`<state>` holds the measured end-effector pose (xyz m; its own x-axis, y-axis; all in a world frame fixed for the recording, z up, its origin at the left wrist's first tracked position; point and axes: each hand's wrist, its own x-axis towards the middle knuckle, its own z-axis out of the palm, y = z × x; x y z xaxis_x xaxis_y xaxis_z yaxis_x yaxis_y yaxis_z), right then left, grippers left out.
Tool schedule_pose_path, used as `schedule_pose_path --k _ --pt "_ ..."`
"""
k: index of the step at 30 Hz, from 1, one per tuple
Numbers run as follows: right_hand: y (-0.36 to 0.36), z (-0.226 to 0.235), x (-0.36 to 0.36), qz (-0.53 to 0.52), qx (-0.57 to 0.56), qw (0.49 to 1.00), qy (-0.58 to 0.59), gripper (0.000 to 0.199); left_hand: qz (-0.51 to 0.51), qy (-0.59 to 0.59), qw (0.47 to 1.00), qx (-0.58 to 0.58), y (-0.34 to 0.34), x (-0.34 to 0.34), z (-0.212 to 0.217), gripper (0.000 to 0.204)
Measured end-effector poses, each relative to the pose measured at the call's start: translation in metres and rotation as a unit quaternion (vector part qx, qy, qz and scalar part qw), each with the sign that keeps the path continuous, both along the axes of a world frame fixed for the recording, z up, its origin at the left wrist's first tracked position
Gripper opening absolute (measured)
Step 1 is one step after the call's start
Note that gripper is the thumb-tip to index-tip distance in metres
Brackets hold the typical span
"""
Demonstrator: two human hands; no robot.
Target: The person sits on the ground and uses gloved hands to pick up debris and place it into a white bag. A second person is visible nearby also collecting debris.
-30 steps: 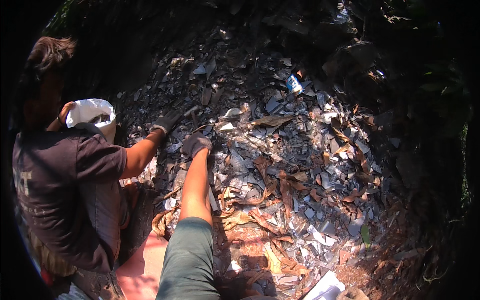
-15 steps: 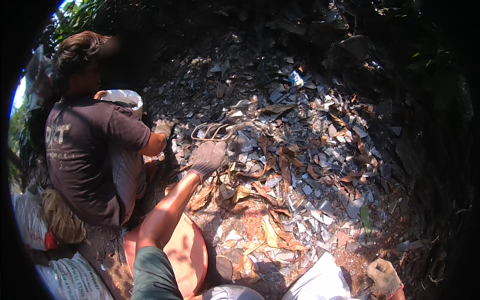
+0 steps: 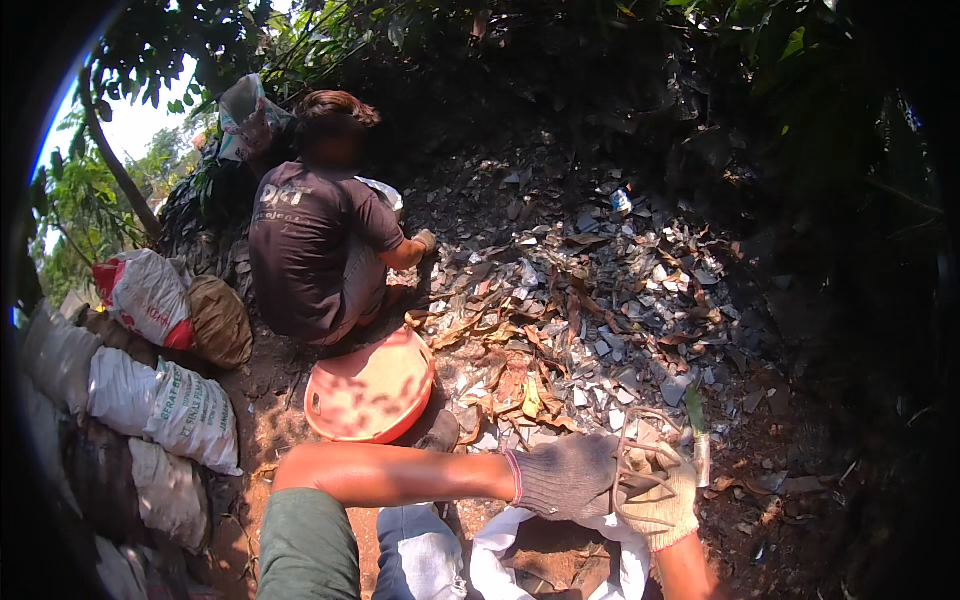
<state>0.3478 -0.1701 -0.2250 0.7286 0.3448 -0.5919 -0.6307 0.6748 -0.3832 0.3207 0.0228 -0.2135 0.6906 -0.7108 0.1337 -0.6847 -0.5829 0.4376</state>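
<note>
My left hand (image 3: 565, 478), in a dark grey glove, and my right hand (image 3: 662, 497), in a pale glove, meet low in the view. Both are closed on a tangle of thin brownish wire loops (image 3: 640, 440). They hold the tangle just above the open mouth of a white sack (image 3: 495, 548). A green leaf (image 3: 695, 410) sticks up beside the loops. Beyond my hands a slope of grey shards and dry brown leaves (image 3: 600, 290) rises.
An orange round basin (image 3: 370, 390) lies on the dirt left of the pile. A person in a dark shirt (image 3: 310, 240) squats beyond it, a gloved hand on the shards. Filled sacks (image 3: 160, 405) are stacked at the left. Dark bushes close in at the right.
My left hand has carried the wire loops from the pile down to the white sack. My right hand has come up and joined it on the loops. The view has swung back from the slope.
</note>
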Motion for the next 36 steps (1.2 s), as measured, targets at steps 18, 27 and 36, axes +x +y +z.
schedule_pose_path --k 18,27,36 --pt "-0.215 -0.064 -0.168 -0.104 -0.105 0.989 -0.012 0.012 0.301 0.191 0.880 0.314 -0.008 -0.087 0.076 0.100" --pt "-0.155 -0.030 -0.214 0.240 -0.650 0.632 -0.347 0.019 0.470 0.194 0.860 0.054 -0.032 -0.150 -0.023 0.062" --pt "-0.065 -0.043 -0.213 0.279 -0.651 0.453 -0.541 0.025 0.501 0.257 0.820 -0.103 0.017 -0.191 -0.060 0.052"
